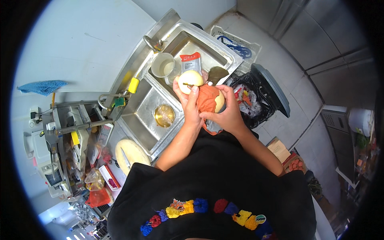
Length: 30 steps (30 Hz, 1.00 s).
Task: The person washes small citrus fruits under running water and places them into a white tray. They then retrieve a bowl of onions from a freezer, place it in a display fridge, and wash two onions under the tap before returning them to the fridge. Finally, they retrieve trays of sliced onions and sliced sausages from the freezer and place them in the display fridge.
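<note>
A pale yellow round fruit (pixel 190 80), perhaps a pear, with a dark stem, rests in my left hand (pixel 191 103), whose thumb lies between it and a second fruit. That second pale fruit (pixel 220 101) is partly covered by orange wrapping paper (pixel 207 97). My right hand (pixel 229 112) grips the wrapped fruit from the right, fingers above and thumb below. Grey and orange paper hangs below my hands. Both hands are over the front edge of a steel double sink (pixel 141 120), near its divider.
A plastic jug (pixel 163 65) and a red-and-silver packet (pixel 191 62) are in the far basin. A gold-coloured bowl (pixel 164 115) sits in the near basin. Right of the sink stands a lined trash bin (pixel 255 93). A knife (pixel 125 158) lies on a round cutting board (pixel 132 150) at left.
</note>
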Each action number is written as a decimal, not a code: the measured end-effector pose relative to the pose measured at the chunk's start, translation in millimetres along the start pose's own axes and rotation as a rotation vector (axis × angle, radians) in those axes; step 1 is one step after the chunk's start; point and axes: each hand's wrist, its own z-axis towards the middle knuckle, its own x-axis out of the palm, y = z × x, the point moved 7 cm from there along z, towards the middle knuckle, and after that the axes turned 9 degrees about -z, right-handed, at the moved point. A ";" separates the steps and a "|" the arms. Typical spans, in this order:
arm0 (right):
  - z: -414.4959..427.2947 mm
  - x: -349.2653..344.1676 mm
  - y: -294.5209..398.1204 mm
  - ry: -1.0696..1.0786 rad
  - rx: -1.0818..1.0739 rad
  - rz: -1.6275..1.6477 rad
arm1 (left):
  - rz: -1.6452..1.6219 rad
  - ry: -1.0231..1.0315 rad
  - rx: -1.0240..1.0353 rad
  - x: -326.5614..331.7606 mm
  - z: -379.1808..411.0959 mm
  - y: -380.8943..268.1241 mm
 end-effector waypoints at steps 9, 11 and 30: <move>-6.7 -10.5 -1.5 0.003 0.117 -0.193 | 0.073 -0.190 0.120 -24.0 20.6 -12.5; -4.0 -13.5 25.2 0.010 -0.065 -0.433 | 0.105 -0.228 0.123 -24.8 21.8 -17.5; -86.9 -126.6 -0.2 -0.003 0.305 -0.365 | 0.147 -0.064 -0.109 16.0 66.7 44.7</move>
